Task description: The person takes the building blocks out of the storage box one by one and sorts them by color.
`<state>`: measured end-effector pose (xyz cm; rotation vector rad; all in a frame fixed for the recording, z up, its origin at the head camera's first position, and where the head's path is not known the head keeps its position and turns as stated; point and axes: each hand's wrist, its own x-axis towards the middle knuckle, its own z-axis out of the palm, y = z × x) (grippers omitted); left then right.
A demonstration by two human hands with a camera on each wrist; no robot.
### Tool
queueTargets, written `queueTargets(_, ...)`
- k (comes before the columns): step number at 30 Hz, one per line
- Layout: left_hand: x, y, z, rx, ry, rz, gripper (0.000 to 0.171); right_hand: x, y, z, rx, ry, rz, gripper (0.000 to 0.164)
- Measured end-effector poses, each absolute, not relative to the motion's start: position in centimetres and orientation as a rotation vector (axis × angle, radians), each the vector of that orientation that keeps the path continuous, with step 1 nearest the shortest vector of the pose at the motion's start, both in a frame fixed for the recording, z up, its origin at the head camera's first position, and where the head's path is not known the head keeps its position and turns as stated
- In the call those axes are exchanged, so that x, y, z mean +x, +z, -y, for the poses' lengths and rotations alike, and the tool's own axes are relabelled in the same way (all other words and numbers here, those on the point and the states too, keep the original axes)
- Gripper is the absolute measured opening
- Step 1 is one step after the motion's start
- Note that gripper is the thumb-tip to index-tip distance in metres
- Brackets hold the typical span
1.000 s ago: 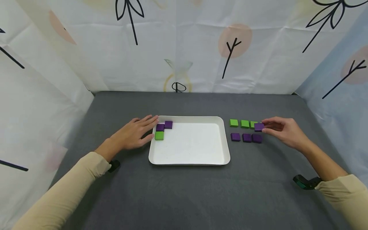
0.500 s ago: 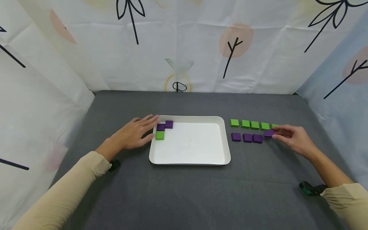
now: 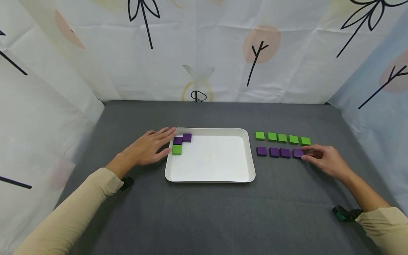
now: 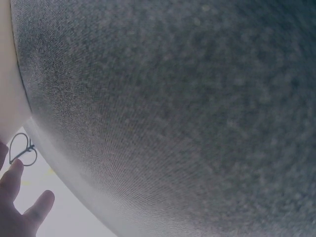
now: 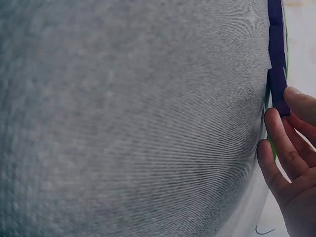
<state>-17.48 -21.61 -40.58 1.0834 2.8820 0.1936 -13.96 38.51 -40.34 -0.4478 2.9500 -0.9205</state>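
1. Backdrop [image 3: 220, 63] of pale, creased fabric rises behind your table, printed with line-drawn plants.
2. Dark grey cloth [image 3: 207, 212] spreads beneath your work, its surface finely ribbed.
3. Your white tray [image 3: 210, 159] is smooth, rectangular and round-cornered, with a raised rim.
4. Your left hand [image 3: 148, 147] lies at its left rim, fingers straight.
5. Your right hand [image 3: 326, 161] pinches between thumb and fingers.
6. Five flat, square-edged green blocks [image 3: 282, 138] form your far row, right of the tray.
7. Three matching purple blocks [image 3: 274, 152] line up nearer you.
8. Two purple pieces [image 3: 187, 137] and one green piece [image 3: 176, 150] cluster in the tray's far left corner.
9. Your pinched purple block [image 3: 298, 153] is at the near row's right end.
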Motion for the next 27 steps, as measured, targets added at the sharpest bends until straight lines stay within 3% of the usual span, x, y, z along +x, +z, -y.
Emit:
queueTargets(15,-17.5,-40.7,21.6,1.077,0.196,-2.882,0.064,-14.6,-40.1,-38.5,-0.455,-0.797,-2.917,0.032)
queueTargets(27,-17.4,-40.5,21.6,1.08,0.196,-2.876,0.064,-17.4,-36.6,-35.3,-0.587,-0.797,-3.006,0.033)
